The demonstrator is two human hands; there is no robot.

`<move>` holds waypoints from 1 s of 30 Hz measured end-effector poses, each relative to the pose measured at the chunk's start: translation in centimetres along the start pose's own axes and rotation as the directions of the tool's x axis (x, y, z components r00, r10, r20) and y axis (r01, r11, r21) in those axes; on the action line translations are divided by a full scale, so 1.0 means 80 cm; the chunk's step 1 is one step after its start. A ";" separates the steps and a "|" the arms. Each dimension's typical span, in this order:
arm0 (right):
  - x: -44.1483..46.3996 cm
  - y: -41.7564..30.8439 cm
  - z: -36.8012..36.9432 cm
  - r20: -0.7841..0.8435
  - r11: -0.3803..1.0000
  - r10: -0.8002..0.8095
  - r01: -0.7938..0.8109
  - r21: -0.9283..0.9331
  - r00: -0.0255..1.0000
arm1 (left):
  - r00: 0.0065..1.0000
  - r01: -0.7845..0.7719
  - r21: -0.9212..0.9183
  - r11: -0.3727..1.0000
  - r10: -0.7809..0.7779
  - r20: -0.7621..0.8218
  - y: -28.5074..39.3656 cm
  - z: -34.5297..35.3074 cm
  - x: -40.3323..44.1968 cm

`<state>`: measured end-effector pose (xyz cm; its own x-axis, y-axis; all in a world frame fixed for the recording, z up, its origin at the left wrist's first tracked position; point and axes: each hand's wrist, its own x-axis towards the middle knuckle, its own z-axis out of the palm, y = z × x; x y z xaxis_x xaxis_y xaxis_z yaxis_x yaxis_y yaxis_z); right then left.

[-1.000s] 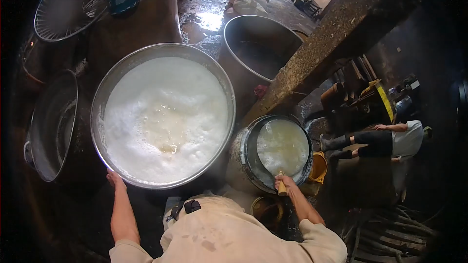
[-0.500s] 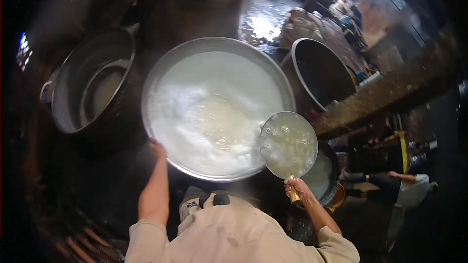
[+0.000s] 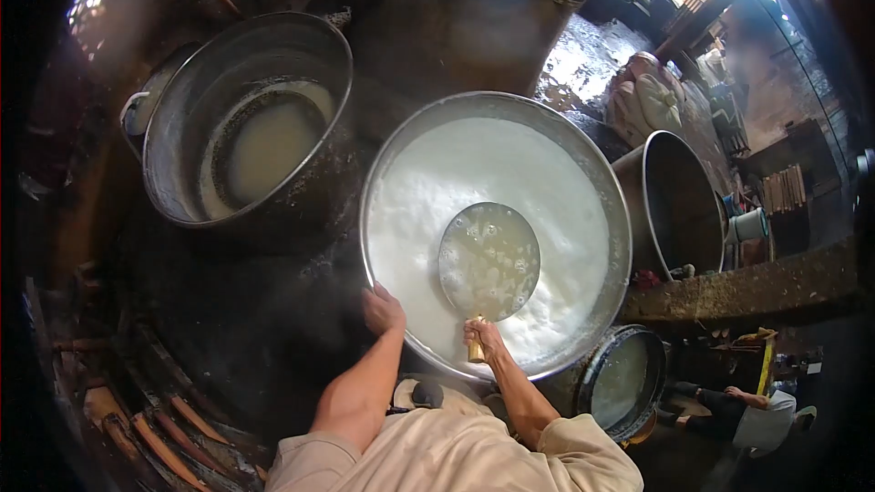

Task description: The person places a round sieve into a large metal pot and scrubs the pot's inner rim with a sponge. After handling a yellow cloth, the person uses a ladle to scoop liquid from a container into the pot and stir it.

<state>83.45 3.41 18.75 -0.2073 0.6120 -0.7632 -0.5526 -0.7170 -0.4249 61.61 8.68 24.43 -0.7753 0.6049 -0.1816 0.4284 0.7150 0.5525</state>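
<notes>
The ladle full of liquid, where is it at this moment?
In the head view, just right of centre: the right hand holds the ladle over the wide pan of white liquid.

Ladle — liquid-filled — over foamy vat

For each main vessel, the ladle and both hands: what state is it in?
Large pan: uncovered, white foam inside
Ladle: filled, bubbles on top
Deep pot: uncovered, low fill
Bucket: uncovered, liquid inside
Dark tub: uncovered, contents unclear
Left hand: at pan's rim
Right hand: gripping ladle's handle
</notes>
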 end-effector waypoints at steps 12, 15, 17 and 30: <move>0.061 0.002 -0.026 -0.145 0.993 0.091 -0.101 -0.064 0.985 | 0.998 0.046 0.011 0.999 -0.046 0.033 -0.004 -0.002 0.004; 0.056 -0.009 -0.048 -0.168 0.989 0.116 -0.130 -0.075 0.979 | 0.999 0.039 0.022 0.999 -0.040 0.006 -0.006 -0.005 0.003; 0.046 -0.018 -0.076 -0.191 0.982 0.120 -0.145 -0.120 0.974 | 0.999 0.018 -0.001 1.000 -0.018 0.035 -0.011 -0.001 0.004; -0.057 -0.148 -0.266 -0.471 0.665 -0.463 -0.057 -0.745 0.751 | 1.000 -0.025 -0.093 0.995 0.024 -0.009 -0.020 0.000 -0.010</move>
<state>108.11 2.00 16.93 0.4803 0.6346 -0.6054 0.2455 -0.7600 -0.6018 61.50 7.07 23.71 -0.7688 0.6188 -0.1613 0.4025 0.6642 0.6299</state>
